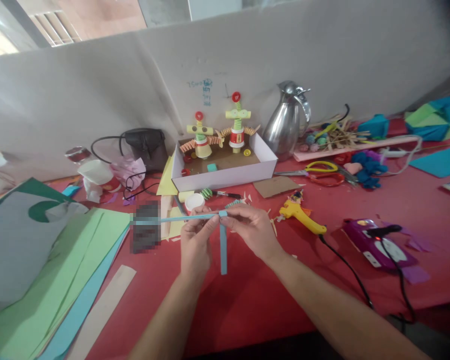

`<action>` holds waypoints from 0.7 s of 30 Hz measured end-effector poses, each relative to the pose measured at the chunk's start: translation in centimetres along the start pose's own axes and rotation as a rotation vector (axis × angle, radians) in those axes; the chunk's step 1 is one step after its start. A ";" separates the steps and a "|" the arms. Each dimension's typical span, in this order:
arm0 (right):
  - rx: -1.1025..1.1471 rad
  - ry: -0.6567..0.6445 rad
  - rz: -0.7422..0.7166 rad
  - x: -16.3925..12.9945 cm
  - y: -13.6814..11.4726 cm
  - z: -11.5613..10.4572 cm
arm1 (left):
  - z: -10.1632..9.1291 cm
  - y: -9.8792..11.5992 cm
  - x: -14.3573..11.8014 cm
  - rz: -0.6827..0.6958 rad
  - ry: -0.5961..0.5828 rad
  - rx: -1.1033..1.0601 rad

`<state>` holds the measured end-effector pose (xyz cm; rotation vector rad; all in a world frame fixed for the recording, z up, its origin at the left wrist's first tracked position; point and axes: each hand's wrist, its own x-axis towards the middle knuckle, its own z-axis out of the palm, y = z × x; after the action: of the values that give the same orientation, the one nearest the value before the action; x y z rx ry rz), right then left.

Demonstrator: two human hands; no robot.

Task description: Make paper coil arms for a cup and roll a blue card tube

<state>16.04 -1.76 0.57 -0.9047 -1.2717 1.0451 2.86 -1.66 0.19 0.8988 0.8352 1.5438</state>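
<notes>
Where the red table is spread with paper sheets, a white box and a yellow glue gun, the left hand and right hand pinch two crossed blue strips above it, apparently mid-fold; the next fold needs square overlap.

A yellow glue gun, scissors, a steel jug and stacked coloured paper lie about the red table.
</notes>
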 end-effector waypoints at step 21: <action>0.436 -0.394 0.672 1.9 0.1 -2.8 | -2.3 3.2 1.9 -0.119 -0.538 0.448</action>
<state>18.82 0.18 0.73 -0.8183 -0.9892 2.0221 -0.78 -0.28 2.14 1.4783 0.8258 0.9466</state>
